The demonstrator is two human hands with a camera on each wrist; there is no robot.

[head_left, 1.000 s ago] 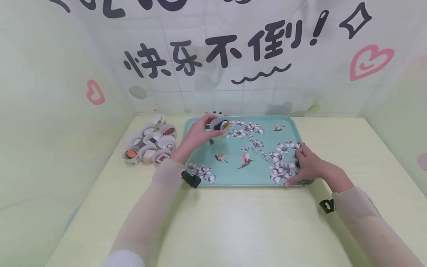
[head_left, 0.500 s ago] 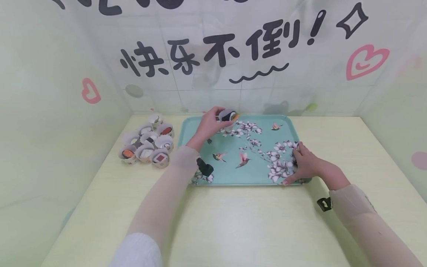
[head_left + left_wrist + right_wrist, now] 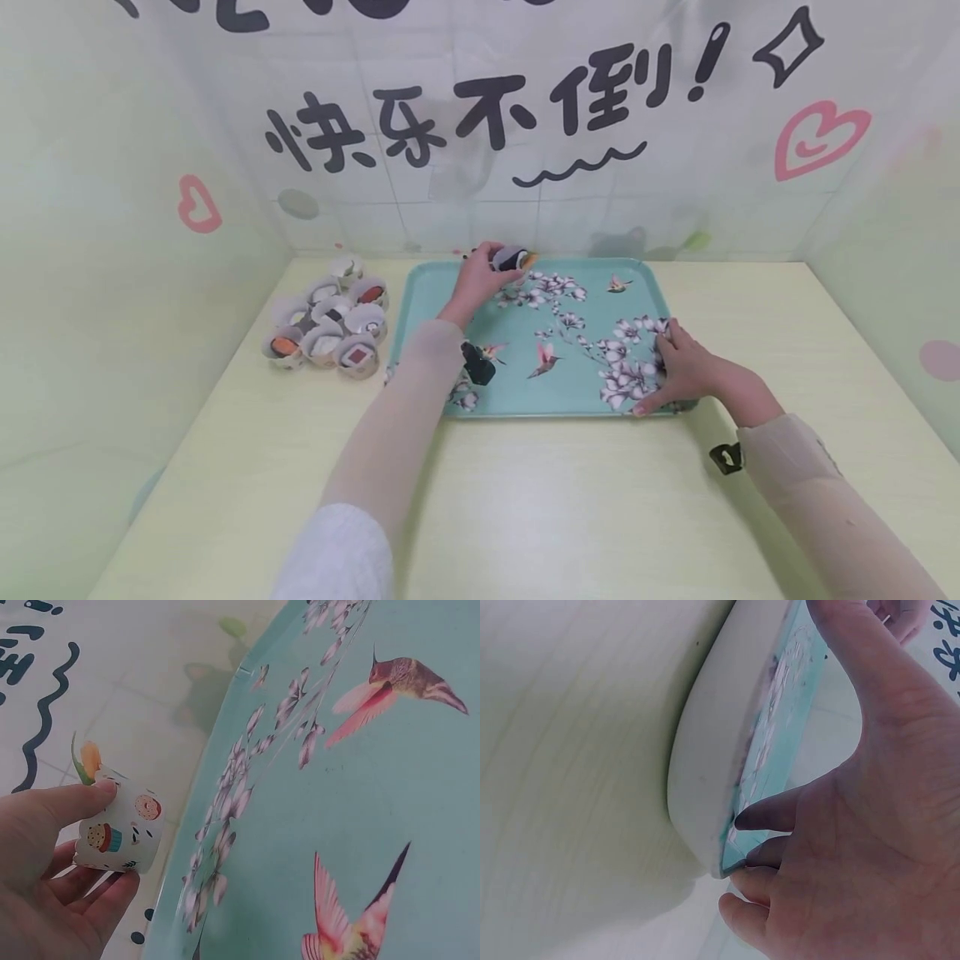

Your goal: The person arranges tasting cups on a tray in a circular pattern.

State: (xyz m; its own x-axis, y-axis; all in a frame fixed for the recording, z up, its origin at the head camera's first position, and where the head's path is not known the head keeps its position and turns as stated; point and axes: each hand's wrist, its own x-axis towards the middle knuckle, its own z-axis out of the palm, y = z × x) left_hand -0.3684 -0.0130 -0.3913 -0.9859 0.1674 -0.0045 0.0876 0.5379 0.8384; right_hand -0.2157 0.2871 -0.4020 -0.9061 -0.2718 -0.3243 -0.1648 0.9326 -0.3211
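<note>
My left hand (image 3: 477, 282) grips a white paper cupcake cup (image 3: 139, 832) printed with a doughnut and a cupcake, thumb on top and fingers beneath. In the head view a dark and white sushi-like piece shows inside the cup, with an orange bit at its edge. The hand holds it tilted at the back rim of a turquoise tray (image 3: 570, 402) decorated with blossoms and hummingbirds. My right hand (image 3: 693, 367) rests at the tray's front right corner with spread fingers. Its fingertips (image 3: 754, 816) touch the rim, and the thumb reaches along the front edge.
Several similar paper cups (image 3: 330, 312) holding small sushi-like pieces stand clustered left of the tray. The pale wooden table (image 3: 540, 500) meets side walls left and right and a white curtain (image 3: 480, 200) with dark lettering at the back.
My left hand has carried the cup rightward and slightly back along the tray's back edge, then nearly stopped. The right hand has stayed at the corner. The view has shifted slightly.
</note>
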